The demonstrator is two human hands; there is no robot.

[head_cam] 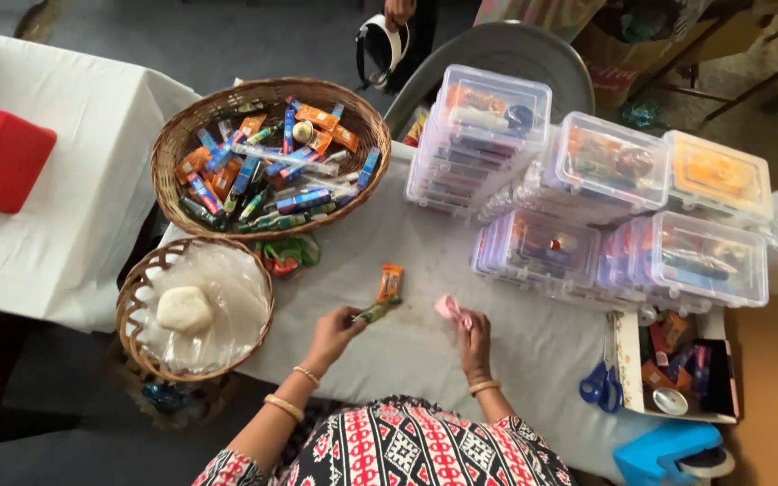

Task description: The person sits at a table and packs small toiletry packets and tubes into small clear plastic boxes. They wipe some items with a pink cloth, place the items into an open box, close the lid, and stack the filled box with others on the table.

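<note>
Orange packet (390, 282) lies flat on counter (425, 346), below wicker basket (267, 153) of mixed sachets. Clear lidded boxes (619, 202) stacked at right. Left hand (335, 331): grip pinched on green packet (376, 311). Right hand (474, 340): grip closed on pink scrap (453, 310), possibly ribbon.

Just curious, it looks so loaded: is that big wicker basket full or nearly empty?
Fairly full. The big wicker basket holds a heap of small colourful packets covering its bottom; the pile stays below the rim.
</note>
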